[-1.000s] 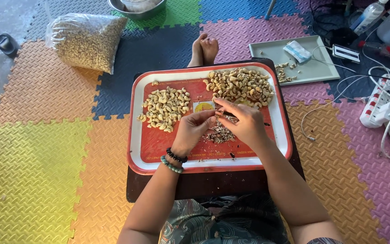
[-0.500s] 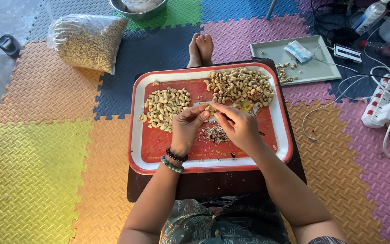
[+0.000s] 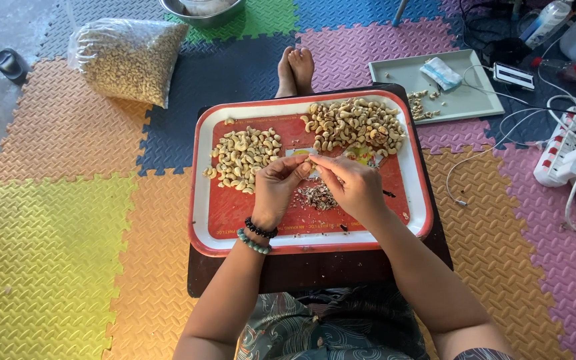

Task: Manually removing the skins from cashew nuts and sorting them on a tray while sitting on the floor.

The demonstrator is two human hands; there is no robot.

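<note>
— What's underfoot?

— A floor of interlocking foam mats in yellow, orange, blue, pink and green. On it stands a low dark bench, carrying one red-and-white tray.

— And on the tray?

— Two heaps of cashews: a pale heap on the left and a browner heap at the far right. Between the wrists lies one small pile of shell scraps.

— The hands?

— Both meet above the middle of the tray. The left hand and right hand have their fingers pressed together around a single cashew, pinched at the fingertips — just over the scraps, between the two heaps.

— Anything else?

— One clear bag of nuts at the far left, one steel bowl at the top edge, one grey tray to the right, a white power strip with cables. Two beaded bracelets sit on the left wrist.
</note>
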